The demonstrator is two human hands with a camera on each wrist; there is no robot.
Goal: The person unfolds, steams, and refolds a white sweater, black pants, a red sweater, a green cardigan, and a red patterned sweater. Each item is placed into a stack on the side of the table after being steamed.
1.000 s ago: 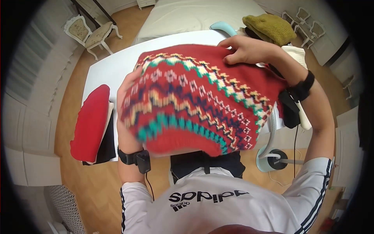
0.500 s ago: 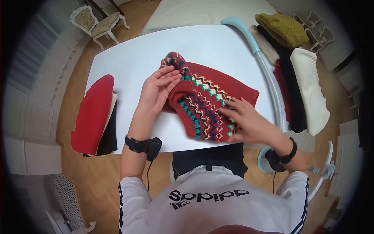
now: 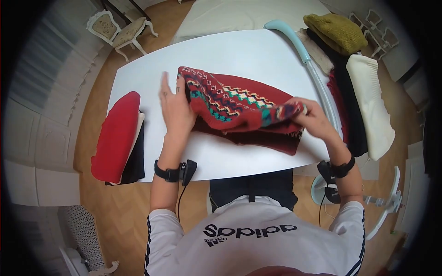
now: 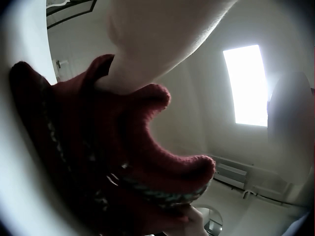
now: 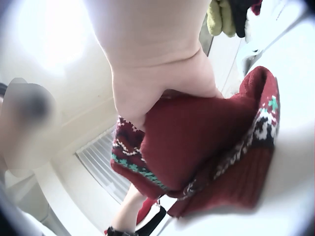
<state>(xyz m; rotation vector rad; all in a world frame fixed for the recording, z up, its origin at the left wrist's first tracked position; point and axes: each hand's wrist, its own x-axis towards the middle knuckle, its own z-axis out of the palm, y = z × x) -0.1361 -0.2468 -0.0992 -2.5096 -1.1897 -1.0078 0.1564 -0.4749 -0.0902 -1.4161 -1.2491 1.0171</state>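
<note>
A dark red knitted sweater (image 3: 251,120) with zigzag and diamond bands lies folded on the white table. Its near layer is lifted, so a dark gap shows beneath it. My right hand (image 3: 314,120) pinches the raised edge at the right end. At the left end my left hand (image 3: 177,110) stands against the knit, fingers pointing up and spread. In the left wrist view, part of this hand is hidden behind the sweater's (image 4: 123,147) curled ribbed edge. The right wrist view shows the plain red side of the sweater (image 5: 192,137) hanging below the right hand.
A folded bright red knit (image 3: 116,138) lies on white and black cloth at the table's left. Along the right lie a light blue curved handle (image 3: 287,39) with a grey hose, a cream knit (image 3: 369,108), a black garment (image 3: 353,115) and an olive knit (image 3: 336,34).
The sweater was held up, then laid on the table. Since then my right hand has gone from lying over the pattern to pinching and lifting its near edge. The left hand has shifted slightly left.
</note>
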